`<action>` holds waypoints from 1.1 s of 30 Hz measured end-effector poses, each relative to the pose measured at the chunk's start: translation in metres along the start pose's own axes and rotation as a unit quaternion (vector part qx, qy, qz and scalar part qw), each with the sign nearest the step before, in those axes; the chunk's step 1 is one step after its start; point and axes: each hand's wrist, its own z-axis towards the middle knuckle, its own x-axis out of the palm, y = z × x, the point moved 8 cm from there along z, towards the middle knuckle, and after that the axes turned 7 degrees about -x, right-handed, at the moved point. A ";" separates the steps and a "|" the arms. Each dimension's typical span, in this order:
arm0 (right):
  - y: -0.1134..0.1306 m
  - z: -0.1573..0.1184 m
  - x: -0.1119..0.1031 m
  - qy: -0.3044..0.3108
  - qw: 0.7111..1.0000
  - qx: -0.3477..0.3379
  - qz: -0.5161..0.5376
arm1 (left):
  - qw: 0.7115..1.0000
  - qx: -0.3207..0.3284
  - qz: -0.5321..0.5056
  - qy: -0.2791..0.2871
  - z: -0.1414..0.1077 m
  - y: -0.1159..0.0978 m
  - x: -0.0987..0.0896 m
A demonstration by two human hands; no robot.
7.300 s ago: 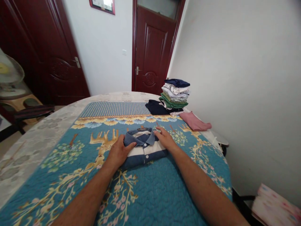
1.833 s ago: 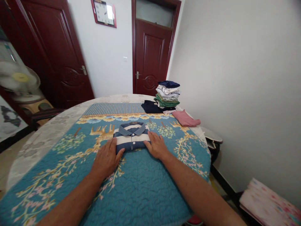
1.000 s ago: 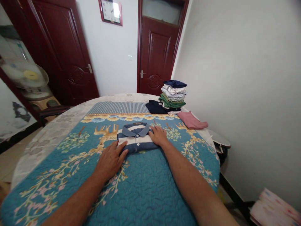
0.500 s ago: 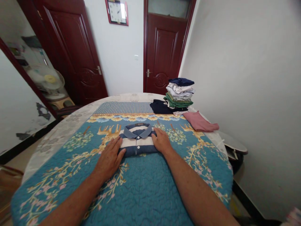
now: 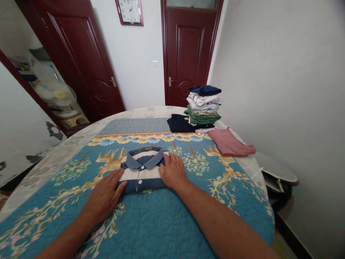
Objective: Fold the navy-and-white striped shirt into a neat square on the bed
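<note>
A folded polo shirt [image 5: 142, 174] with blue and white stripes and a blue-grey collar lies flat on the teal flowered quilt [image 5: 161, 223], its collar pointing away from me. My left hand [image 5: 105, 194] rests at the shirt's left edge, fingers spread. On the right edge lies my right hand [image 5: 174, 171], palm down, with its fingers apart on the cloth. Neither hand lifts the shirt.
Folded clothes form a stack [image 5: 205, 104] at the table's back right, beside a dark navy garment [image 5: 180, 123]. A pink cloth [image 5: 230, 142] lies near the right edge. Beyond the table are two red doors, a wall clock [image 5: 130, 11] and a fan [image 5: 58, 94].
The camera view has shifted, so the shirt and both hands appear lower and farther left. My hands remain at the shirt's two sides.
</note>
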 end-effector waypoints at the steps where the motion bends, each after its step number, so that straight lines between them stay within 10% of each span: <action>1: -0.002 0.000 0.000 -0.002 1.000 -0.002 0.013 | 1.000 -0.007 -0.004 0.000 0.001 0.001 0.000; 12: -0.032 0.011 -0.001 -0.045 0.994 0.008 0.103 | 0.984 -0.145 -0.091 -0.051 0.015 0.014 -0.010; 19: -0.026 0.012 -0.012 -0.088 0.989 -0.059 0.106 | 0.991 -0.006 -0.084 -0.102 0.017 -0.011 -0.014; 24: 0.012 -0.004 0.009 0.016 0.989 -0.129 0.071 | 0.999 0.036 -0.034 -0.007 0.020 -0.031 0.008; 33: 0.007 -0.001 0.025 0.091 0.996 -0.004 -0.003 | 0.996 -0.058 -0.008 0.060 0.032 -0.020 0.019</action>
